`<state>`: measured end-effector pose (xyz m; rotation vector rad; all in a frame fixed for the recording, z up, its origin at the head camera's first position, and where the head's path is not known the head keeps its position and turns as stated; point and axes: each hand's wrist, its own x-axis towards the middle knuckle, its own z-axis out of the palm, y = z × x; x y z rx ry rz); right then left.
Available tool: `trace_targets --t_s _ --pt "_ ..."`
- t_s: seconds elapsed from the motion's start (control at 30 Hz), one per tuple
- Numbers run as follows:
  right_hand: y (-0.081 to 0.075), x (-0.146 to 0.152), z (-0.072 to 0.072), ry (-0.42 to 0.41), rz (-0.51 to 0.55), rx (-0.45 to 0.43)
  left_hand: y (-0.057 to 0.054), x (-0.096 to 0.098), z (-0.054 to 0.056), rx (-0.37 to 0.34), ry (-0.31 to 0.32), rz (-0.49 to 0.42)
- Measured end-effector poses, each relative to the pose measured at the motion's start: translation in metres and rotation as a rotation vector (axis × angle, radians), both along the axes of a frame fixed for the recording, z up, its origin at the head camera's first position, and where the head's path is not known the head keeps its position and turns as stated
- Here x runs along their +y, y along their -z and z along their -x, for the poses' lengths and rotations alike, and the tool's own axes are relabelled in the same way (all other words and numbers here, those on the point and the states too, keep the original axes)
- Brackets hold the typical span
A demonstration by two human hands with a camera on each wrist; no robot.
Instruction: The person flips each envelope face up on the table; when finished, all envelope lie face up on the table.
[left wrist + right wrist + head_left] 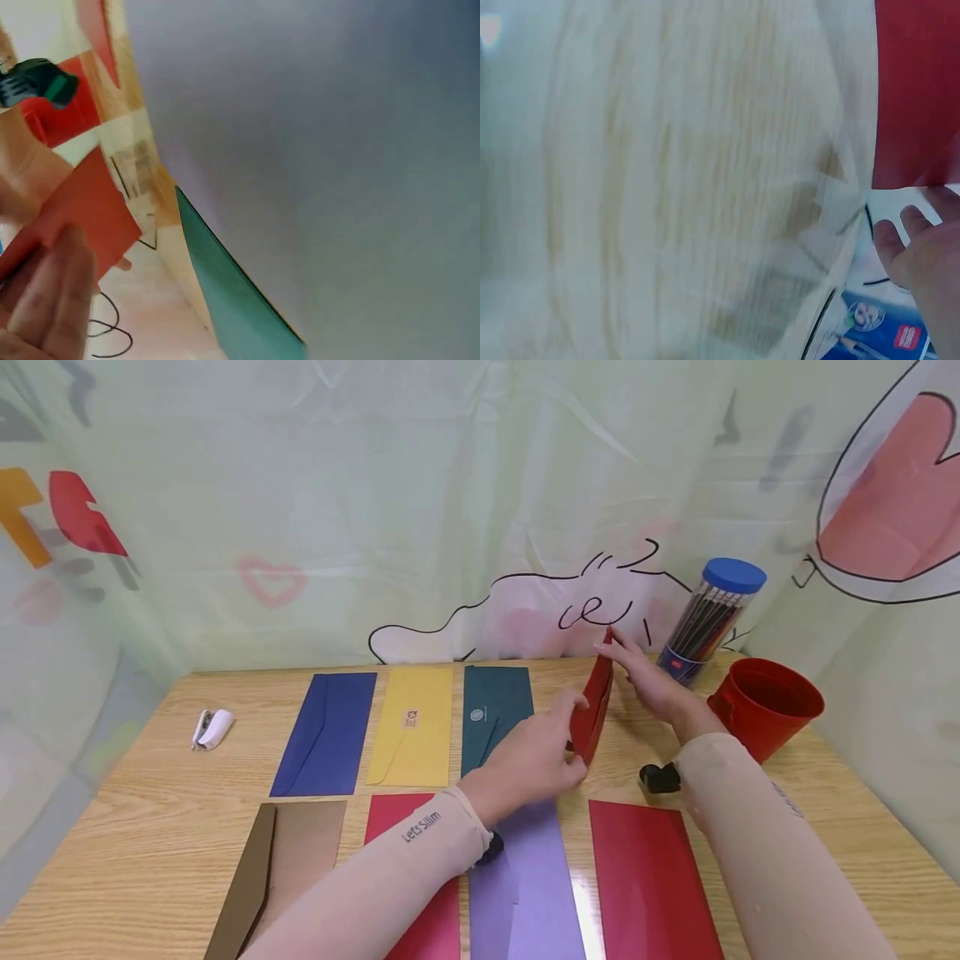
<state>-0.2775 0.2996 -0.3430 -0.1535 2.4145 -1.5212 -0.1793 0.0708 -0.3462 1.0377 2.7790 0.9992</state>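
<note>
A red envelope (592, 706) stands on its edge above the table, side-on in the head view. My left hand (528, 760) holds its near side, and the left wrist view shows those fingers (71, 277) lying along the envelope's face. At the upper far corner my right hand (648, 681) pinches it. In the right wrist view, part of the envelope (915, 97) shows above the right hand (930, 255), whose other fingers are loosely bent. Below the left forearm lies a lilac envelope (525, 893). The dark green envelope (495, 702) is just left of the left hand.
Blue (324, 735) and yellow (412, 727) envelopes lie in the back row; brown (307, 843), pink (431, 918) and crimson (652, 877) ones lie in front. A pencil tub (705, 622) and red bucket (768, 706) stand right. A white stapler (213, 728) sits far left.
</note>
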Motion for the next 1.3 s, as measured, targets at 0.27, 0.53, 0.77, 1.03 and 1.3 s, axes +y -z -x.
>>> trace_targets --t_s 0.27,0.53,0.77,1.03,1.3 --pt "0.007 0.008 -0.003 -0.083 -0.168 0.012 -0.001 -0.003 0.0 -0.105 -0.186 0.055" --pt "0.017 -0.001 0.004 -0.144 -0.346 0.052 0.005 0.002 0.003 -0.169 -0.122 0.228" --pt "0.018 -0.007 0.008 -0.201 -0.502 0.041 0.011 0.011 0.004 -0.189 -0.092 0.3" --pt "0.02 -0.008 0.013 -0.225 -0.572 -0.018 0.014 0.025 -0.001 -0.211 -0.12 0.388" --pt "0.018 -0.011 0.016 -0.229 -0.595 -0.029 0.016 0.03 0.0 -0.189 -0.157 0.421"
